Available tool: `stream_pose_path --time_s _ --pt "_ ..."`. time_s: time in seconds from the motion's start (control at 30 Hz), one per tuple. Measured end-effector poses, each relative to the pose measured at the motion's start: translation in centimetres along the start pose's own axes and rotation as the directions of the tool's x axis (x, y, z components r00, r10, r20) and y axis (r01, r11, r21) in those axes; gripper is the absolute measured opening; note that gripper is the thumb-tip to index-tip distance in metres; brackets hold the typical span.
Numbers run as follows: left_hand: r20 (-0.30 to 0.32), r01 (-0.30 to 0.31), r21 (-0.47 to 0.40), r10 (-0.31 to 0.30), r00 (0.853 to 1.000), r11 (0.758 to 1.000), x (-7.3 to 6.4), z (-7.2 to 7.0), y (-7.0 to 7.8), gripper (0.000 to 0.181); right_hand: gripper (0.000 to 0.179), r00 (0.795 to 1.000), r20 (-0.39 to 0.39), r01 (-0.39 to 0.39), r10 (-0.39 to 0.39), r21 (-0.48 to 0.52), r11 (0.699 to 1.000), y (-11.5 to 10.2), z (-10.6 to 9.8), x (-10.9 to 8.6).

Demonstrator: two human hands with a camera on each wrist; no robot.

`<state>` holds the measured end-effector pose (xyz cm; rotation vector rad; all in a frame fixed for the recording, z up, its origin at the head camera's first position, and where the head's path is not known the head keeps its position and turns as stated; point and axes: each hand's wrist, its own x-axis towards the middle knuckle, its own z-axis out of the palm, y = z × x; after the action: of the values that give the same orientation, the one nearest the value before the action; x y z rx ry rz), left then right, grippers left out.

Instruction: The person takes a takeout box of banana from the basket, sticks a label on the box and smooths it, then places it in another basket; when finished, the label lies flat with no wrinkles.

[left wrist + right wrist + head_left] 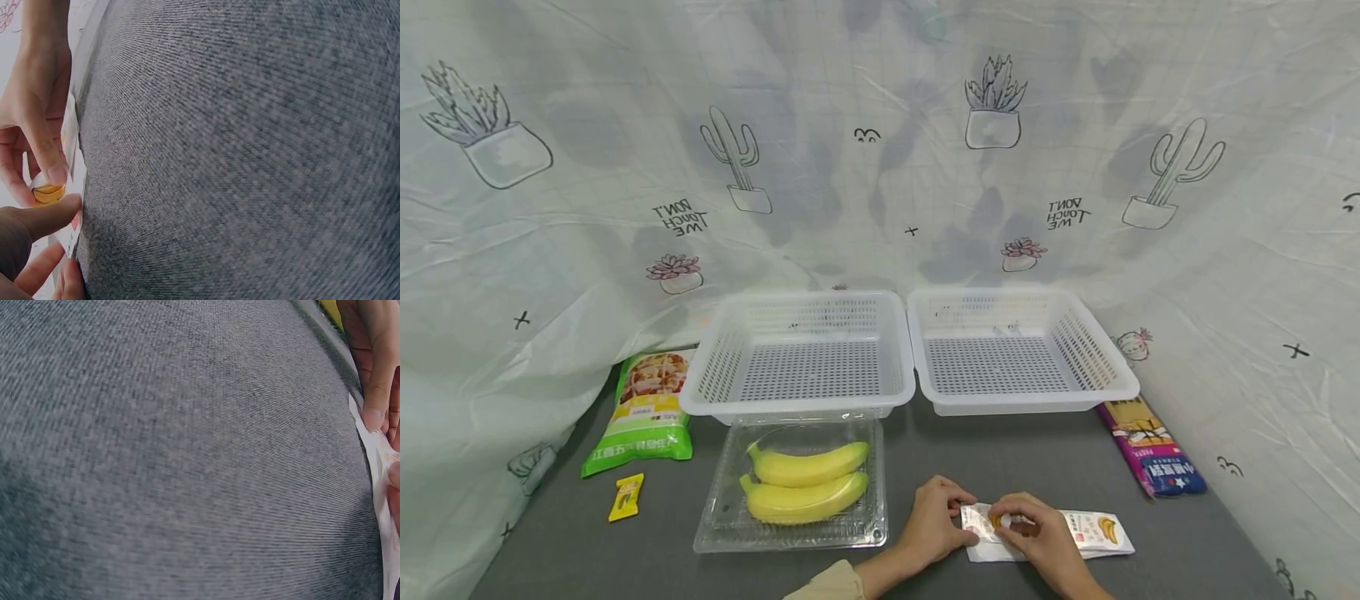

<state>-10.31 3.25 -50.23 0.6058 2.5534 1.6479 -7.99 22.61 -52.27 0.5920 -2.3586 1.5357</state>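
Observation:
A long white paper packet (1088, 532) with red lettering and a banana picture lies flat on the grey table, nearest its front edge. My left hand (931, 523) pinches the packet's left end, thumb on top and fingers beneath. Over its middle, my right hand (1037, 531) pinches a small, curled white piece with a yellow banana print (48, 193) between thumb and fingertips. I cannot tell whether that piece is a loose sticker or part of the packet. In the right wrist view only the packet's white edge (379, 487) and some fingers show.
Left of my hands, a clear plastic clamshell (715, 529) contains two bananas (808, 500). Two white mesh baskets (797, 408) (1030, 402) stand behind. A green-and-yellow food bag (640, 421) and small yellow sachet (627, 497) lie far left; a purple packet (1153, 450) lies right.

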Motion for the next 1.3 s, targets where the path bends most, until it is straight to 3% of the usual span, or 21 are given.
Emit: stream_pose_path --time_s 0.1,0.17,0.23,0.27,0.3,0.37,0.4,0.43,0.47,0.5,0.53,0.6,0.67,0.7,0.73,0.8,0.9,1.07,1.3 --pt "0.004 0.001 0.021 -0.001 1.000 1.000 0.1 0.1 0.1 0.037 0.036 0.980 0.034 0.195 -0.196 0.019 0.981 0.3 0.0 0.0" --pt "0.003 0.000 0.037 -0.001 1.000 0.999 0.1 0.1 0.1 0.036 0.039 0.937 0.066 0.344 -0.344 0.015 0.939 0.4 0.0 0.1" --pt "0.003 0.006 0.042 -0.006 1.000 0.999 0.2 0.1 0.2 0.035 0.039 0.904 0.098 0.418 -0.416 -0.004 0.908 0.0 -0.1 0.2" --pt "0.003 0.007 0.045 -0.007 1.000 0.999 0.2 0.1 0.2 0.034 0.039 0.903 0.107 0.417 -0.415 0.001 0.909 -0.2 -0.1 0.3" --pt "0.004 0.009 0.044 -0.009 1.000 0.999 0.2 0.0 0.3 0.033 0.037 0.915 0.112 0.387 -0.388 0.030 0.922 -0.5 -0.2 0.3" --pt "0.010 0.013 0.032 -0.013 1.000 0.999 0.2 0.0 0.4 0.033 0.031 0.962 0.101 0.245 -0.253 0.092 0.965 -1.2 -0.4 0.2" --pt "0.012 0.010 0.038 -0.011 1.000 0.999 0.2 0.0 0.4 0.033 0.029 0.987 0.085 0.127 -0.139 0.126 0.984 -1.5 -0.6 0.2" --pt "0.015 0.007 0.041 -0.007 1.000 0.999 0.2 -0.1 0.4 0.033 0.026 0.998 0.065 -0.001 -0.010 0.161 0.987 -1.8 -0.8 0.3" --pt "0.016 0.007 0.041 -0.007 1.000 0.999 0.2 -0.1 0.5 0.033 0.024 0.990 0.048 -0.143 0.136 0.194 0.970 -2.0 -1.0 0.4" --pt "0.017 0.004 0.045 -0.005 1.000 0.999 0.2 -0.1 0.5 0.033 0.024 0.957 0.041 -0.288 0.286 0.228 0.930 -2.2 -1.3 0.5" --pt "0.017 -0.001 0.059 0.000 1.000 0.998 0.2 -0.1 0.5 0.034 0.026 0.909 0.037 -0.411 0.416 0.256 0.875 -2.3 -1.6 0.6" --pt "0.019 -0.001 0.065 0.000 1.000 0.998 0.2 -0.1 0.6 0.034 0.031 0.781 0.049 -0.606 0.623 0.300 0.736 -2.3 -2.3 0.9" --pt "0.025 0.005 0.060 -0.006 1.000 0.998 0.2 -0.2 0.6 0.035 0.036 0.670 0.079 -0.714 0.738 0.338 0.613 -2.2 -2.8 1.0" --pt "0.026 0.004 0.065 -0.006 1.000 0.998 0.2 -0.2 0.6 0.035 0.037 0.632 0.091 -0.743 0.770 0.357 0.567 -2.1 -3.1 1.1" --pt "0.026 0.005 0.067 -0.007 1.000 0.998 0.1 -0.2 0.6 0.036 0.037 0.608 0.096 -0.757 0.788 0.372 0.538 -2.0 -3.2 1.1" --pt "0.024 0.020 0.047 -0.021 0.999 0.999 0.1 -0.3 0.6 0.036 0.037 0.580 0.089 -0.768 0.809 0.391 0.508 -2.0 -3.5 1.2" --pt "0.017 0.021 0.028 -0.022 1.000 0.999 0.1 -0.3 0.6 0.039 0.037 0.590 0.038 -0.757 0.807 0.374 0.536 -2.5 -3.7 1.5" --pt "-0.001 0.003 -0.043 -0.003 1.000 0.999 0.6 -0.6 0.8 0.049 0.039 0.674 -0.024 -0.702 0.739 0.293 0.650 -3.4 -3.5 2.5" --pt "-0.021 0.029 -0.151 -0.032 0.999 0.988 0.6 -0.7 0.6 0.059 0.035 0.741 -0.076 -0.631 0.668 0.264 0.730 -2.4 -1.5 1.8"
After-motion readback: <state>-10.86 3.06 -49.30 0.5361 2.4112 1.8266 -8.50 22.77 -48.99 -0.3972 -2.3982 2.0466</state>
